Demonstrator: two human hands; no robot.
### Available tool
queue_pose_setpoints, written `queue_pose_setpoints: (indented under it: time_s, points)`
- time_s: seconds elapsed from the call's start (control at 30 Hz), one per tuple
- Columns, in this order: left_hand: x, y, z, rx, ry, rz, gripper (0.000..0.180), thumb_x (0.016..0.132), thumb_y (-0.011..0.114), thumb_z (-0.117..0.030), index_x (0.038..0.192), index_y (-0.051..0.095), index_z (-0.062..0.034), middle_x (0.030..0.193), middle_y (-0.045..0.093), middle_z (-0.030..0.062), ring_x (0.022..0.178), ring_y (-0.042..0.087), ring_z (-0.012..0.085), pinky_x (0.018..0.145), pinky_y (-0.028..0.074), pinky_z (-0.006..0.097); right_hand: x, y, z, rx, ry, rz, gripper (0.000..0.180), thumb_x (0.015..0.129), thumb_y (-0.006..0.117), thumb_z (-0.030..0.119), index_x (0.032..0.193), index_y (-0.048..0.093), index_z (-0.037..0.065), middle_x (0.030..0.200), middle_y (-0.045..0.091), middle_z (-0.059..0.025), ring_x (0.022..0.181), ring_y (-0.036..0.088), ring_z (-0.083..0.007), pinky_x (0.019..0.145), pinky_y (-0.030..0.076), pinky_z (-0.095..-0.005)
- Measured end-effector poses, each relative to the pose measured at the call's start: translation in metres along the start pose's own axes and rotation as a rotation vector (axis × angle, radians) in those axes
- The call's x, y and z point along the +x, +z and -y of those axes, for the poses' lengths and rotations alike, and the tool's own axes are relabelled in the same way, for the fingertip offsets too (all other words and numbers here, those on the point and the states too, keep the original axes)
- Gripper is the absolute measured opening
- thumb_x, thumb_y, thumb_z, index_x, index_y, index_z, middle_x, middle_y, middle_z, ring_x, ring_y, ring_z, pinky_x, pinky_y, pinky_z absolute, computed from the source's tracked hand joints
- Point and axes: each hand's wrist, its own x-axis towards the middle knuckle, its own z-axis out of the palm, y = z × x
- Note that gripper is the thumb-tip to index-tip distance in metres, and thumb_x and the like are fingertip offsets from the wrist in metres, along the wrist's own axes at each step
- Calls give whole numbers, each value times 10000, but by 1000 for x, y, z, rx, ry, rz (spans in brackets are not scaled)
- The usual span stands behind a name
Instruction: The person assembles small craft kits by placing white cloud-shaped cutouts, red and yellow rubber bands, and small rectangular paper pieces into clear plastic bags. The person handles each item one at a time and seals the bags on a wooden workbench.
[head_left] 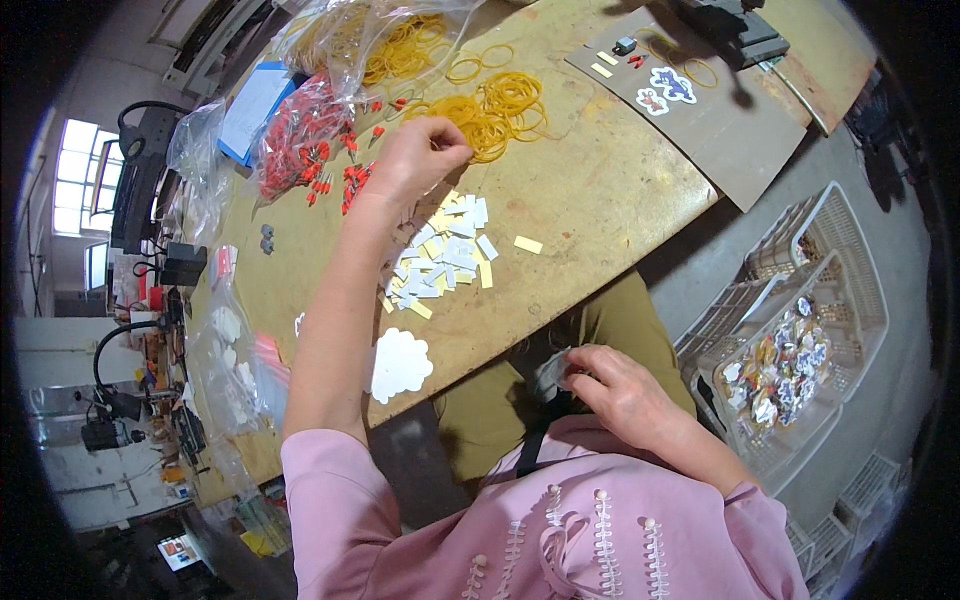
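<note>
My left hand [418, 160] reaches across the table, its thumb and fingers pinched at the left edge of a pile of yellow rubber bands [512, 98]. What lies between those fingertips is hidden. Below the wrist is a heap of small white and pale yellow paper slips [440, 262]. Over my lap, off the table edge, my right hand [622, 392] is closed on a small greyish, crinkled plastic bag [551, 376]. Small red-tipped pieces [318, 165] are scattered left of my left hand, beside a clear bag of red pieces [290, 140].
White scalloped cards [401, 365] lie near the table edge. A grey board [690, 130] at the far right bears stickers and small parts. A plastic crate [838, 270] with filled packets stands low on the right. More rubber bands fill a clear bag [370, 45] at the back.
</note>
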Motion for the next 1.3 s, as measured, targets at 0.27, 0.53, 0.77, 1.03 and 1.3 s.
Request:
queue_pose_setpoints:
  time_s: [0.27, 0.53, 0.77, 1.03, 1.3]
  points:
    - [4, -26, -1, -699, -162, -39, 168, 970, 742, -94, 1118, 667, -67, 1032, 751, 46, 750, 611, 43, 625, 484, 197, 0, 1, 1, 26, 10, 30, 395, 720, 818, 207, 983, 615, -9, 1238, 607, -196, 1149, 618, -376, 969, 537, -437]
    - [-5, -26, -2, -684, -258, 0, 218, 957, 752, -54, 1158, 673, -20, 1079, 726, 66, 905, 700, 133, 802, 573, 252, -4, 9, -2, -2, -1, 25, 351, 744, 795, 191, 969, 611, -6, 1231, 606, -195, 1127, 622, -367, 962, 539, -430]
    - [-11, -29, -1, -714, -293, 21, 151, 964, 741, -51, 1106, 696, -29, 1045, 725, 68, 898, 717, 131, 777, 600, 226, -4, 13, -4, -9, 1, 35, 321, 774, 758, 160, 1016, 637, -11, 1234, 610, -190, 1141, 623, -365, 967, 540, -424]
    - [-10, -32, 10, -788, -269, 25, 135, 972, 738, -80, 1093, 700, -32, 999, 748, 59, 863, 721, 104, 736, 595, 201, -5, 12, -4, 27, 20, 56, 397, 721, 817, 182, 1022, 641, -9, 1240, 611, -186, 1147, 621, -367, 974, 536, -429]
    - [-11, -30, 12, -696, -243, -57, 141, 973, 745, -91, 1096, 710, -32, 973, 740, 44, 772, 665, 74, 671, 542, 179, -5, 13, -6, 1, 8, 50, 428, 698, 841, 194, 1021, 645, -8, 1238, 616, -185, 1146, 621, -372, 973, 535, -432]
